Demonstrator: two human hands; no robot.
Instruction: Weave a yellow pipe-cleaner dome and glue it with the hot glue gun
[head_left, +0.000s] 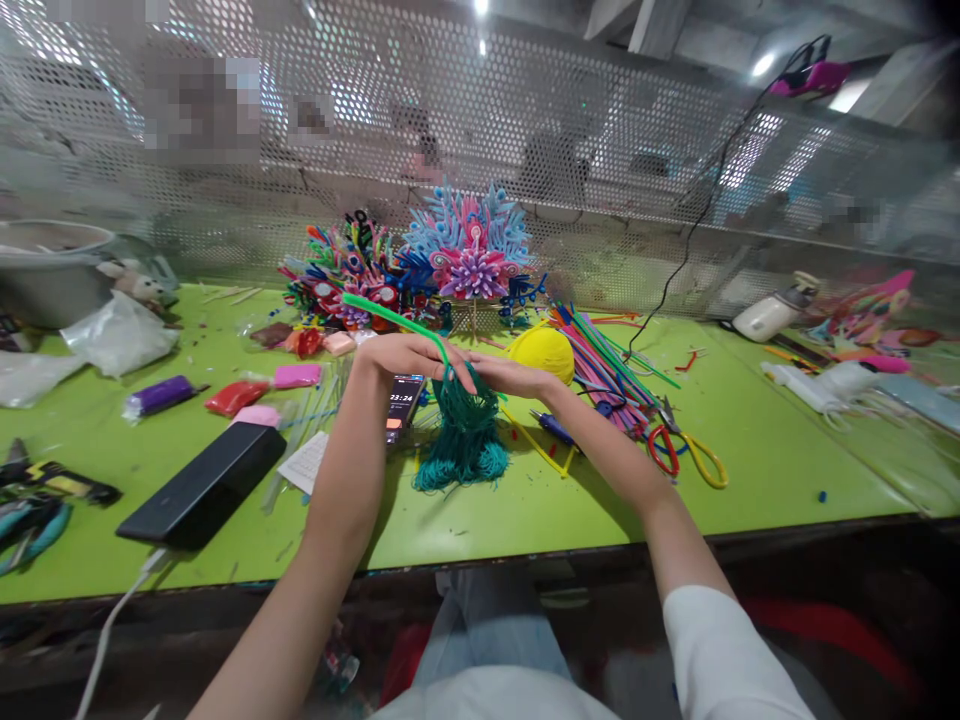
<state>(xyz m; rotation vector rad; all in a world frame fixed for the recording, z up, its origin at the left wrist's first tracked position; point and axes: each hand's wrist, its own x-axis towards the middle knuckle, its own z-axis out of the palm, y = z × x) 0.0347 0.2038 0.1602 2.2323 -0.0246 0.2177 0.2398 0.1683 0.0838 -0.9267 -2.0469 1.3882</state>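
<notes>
Near the middle of the green table, a teal yarn figure [466,430] stands with fringed ends spread at its base. My left hand [409,355] is bent over its top, fingers closed around a bright green pipe cleaner [394,318] that sticks out to the upper left. From the other side, my right hand [506,374] reaches in and its fingers meet the top of the yarn; their tips are hidden behind the yarn and my left hand. Just behind my right hand lies a yellow yarn ball [544,352].
Colourful pipe-cleaner ornaments [472,245] stand at the back by a perforated metal screen. Pipe cleaners [600,370] and scissors [686,452] lie right of centre. A phone [403,405], a black power bank [202,485], clay packs and pliers [34,510] are on the left.
</notes>
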